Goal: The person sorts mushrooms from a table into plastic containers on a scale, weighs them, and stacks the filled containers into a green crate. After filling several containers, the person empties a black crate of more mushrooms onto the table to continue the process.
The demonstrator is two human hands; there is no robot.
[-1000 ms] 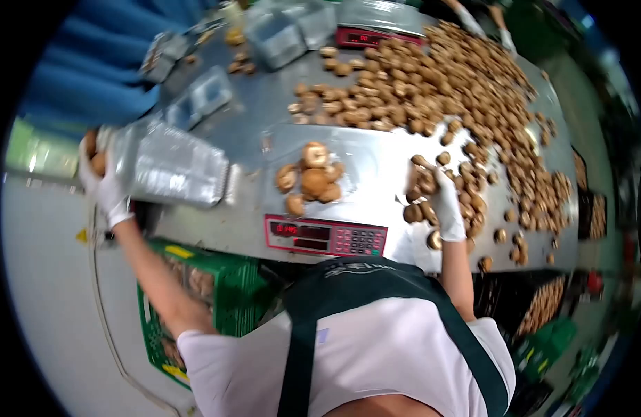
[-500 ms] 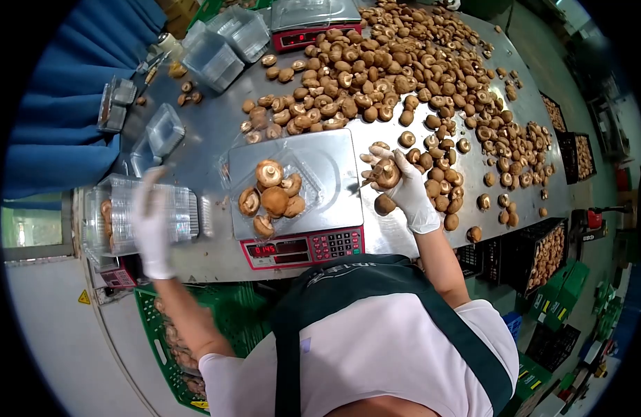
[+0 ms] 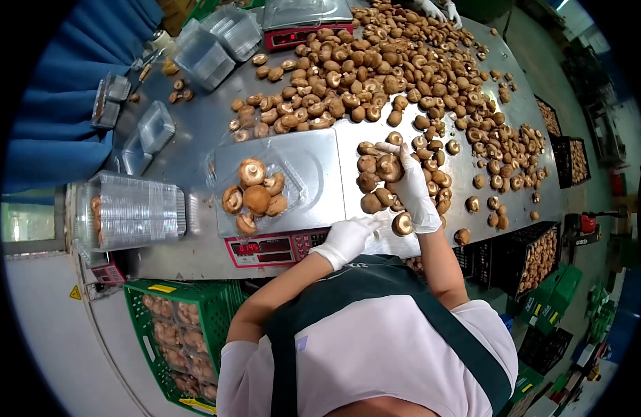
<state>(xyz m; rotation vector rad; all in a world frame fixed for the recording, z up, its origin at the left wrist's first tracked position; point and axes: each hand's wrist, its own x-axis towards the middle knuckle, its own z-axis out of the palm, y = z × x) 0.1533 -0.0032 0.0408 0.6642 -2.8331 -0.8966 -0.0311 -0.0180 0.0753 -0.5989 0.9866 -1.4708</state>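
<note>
My right hand (image 3: 416,193), in a white glove, grips a brown shiitake mushroom (image 3: 388,168) above the metal table. More mushrooms lie close around its fingers, and a single mushroom (image 3: 402,224) sits just below them. My gloved left hand (image 3: 348,241) reaches across the front right corner of the scale (image 3: 320,167), fingers stretched toward the right and slightly blurred. I see nothing held in it. On the scale rests a clear plastic tray (image 3: 290,182) with several mushrooms (image 3: 256,199) in it; the red display (image 3: 249,247) shows 0.145.
A large heap of mushrooms (image 3: 404,69) spreads over the far table. Stacked clear trays (image 3: 136,215) stand at left, more trays (image 3: 206,59) at the back beside a second scale (image 3: 308,14). Another person's gloved hands (image 3: 442,10) are at the far edge. A green crate (image 3: 143,333) holds packed mushrooms below.
My left hand has swung from the tray stack at left across to the scale's front right corner. My right hand stays near the same place with a mushroom. The view has shifted slightly.
</note>
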